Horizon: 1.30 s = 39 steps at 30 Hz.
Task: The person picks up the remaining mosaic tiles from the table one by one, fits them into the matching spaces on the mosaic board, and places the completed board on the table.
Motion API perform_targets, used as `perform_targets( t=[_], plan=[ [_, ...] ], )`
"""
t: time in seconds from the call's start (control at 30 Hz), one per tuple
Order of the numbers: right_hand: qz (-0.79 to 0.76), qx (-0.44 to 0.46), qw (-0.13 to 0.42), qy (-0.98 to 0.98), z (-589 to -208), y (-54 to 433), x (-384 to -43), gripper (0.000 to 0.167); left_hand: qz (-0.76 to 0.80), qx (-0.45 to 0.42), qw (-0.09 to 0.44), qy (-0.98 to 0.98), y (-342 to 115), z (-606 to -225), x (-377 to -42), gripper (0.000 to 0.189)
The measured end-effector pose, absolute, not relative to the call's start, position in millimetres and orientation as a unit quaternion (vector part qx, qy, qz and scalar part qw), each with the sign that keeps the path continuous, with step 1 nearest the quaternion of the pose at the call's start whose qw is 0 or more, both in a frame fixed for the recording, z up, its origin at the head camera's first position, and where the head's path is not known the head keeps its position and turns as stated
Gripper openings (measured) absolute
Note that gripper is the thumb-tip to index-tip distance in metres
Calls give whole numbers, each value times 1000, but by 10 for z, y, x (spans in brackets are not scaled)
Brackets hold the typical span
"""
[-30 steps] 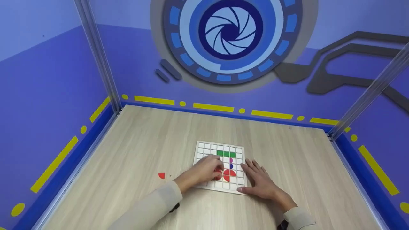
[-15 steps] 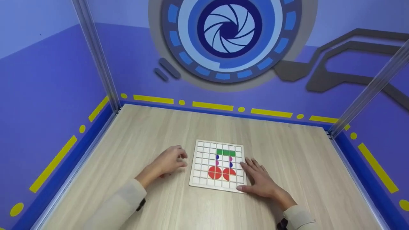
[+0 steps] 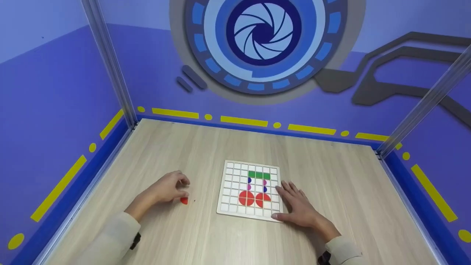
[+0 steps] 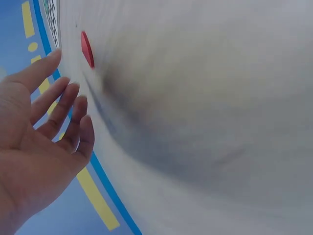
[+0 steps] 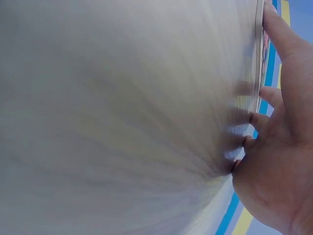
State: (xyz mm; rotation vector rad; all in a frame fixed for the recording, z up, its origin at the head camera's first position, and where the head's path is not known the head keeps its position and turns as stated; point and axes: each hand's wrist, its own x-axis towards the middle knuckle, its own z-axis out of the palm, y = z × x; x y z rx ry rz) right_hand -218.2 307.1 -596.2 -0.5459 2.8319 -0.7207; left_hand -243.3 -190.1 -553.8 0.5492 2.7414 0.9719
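Note:
A square board (image 3: pixel 220 198) with a grid of white tiles lies on the table. In its grid are a green strip (image 3: pixel 259 175), small blue and pink half-rounds, a full red circle (image 3: pixel 246 198) and a red circle lacking its lower right quarter. My right hand (image 3: pixel 300 206) rests along the board's right side, thumb on the near corner and fingers spread. To the left, my left hand (image 3: pixel 167 187) hovers beside a loose red quarter-circle piece (image 3: pixel 184 201), fingers loosely bent. The left wrist view shows a gap between that red piece (image 4: pixel 87 50) and the fingertips.
The wooden table (image 3: pixel 235 239) is enclosed by blue printed walls (image 3: pixel 154 73) with metal corner posts (image 3: pixel 110 62). A tiny dark speck (image 3: pixel 194 201) lies right of the loose red piece.
My left hand has moved off the board and leftward to the loose red piece. The left red circle, partly covered before, now shows whole. My right hand has stayed at the board's edge.

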Motion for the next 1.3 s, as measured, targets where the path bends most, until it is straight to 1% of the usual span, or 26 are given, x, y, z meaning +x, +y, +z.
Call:
perform_targets(
  t=[0.13, 0.23, 0.43, 0.63, 0.77, 0.97, 1.3],
  plan=[
    [-237, -182, 85, 951, -5965, 3067, -2184, 110, 336, 194, 115, 915, -2016, -5550, -2372, 29],
    [-236, -180, 84, 951, -5972, 3066, -2182, 110, 341, 211, 115, 909, -2048, -5581, -2328, 29],
    [-242, -180, 86, 950, -5981, 3070, -2162, 110, 343, 222, 85, 909, -2020, -5678, -2277, 23],
    [-245, -179, 86, 949, -5964, 3073, -2158, 109, 351, 216, 58, 909, -2002, -5751, -2312, 15],
    [-244, -181, 83, 949, -5946, 3073, -2166, 109, 356, 223, 43, 907, -2002, -5770, -2329, 13],
    [-252, -187, 80, 946, -5937, 3076, -2159, 107, 339, 226, 26, 913, -1993, -5794, -2329, 12],
    [-245, -182, 82, 949, -5938, 3064, -2154, 108, 332, 229, 19, 915, -1957, -5799, -2332, 11]
  ],
)
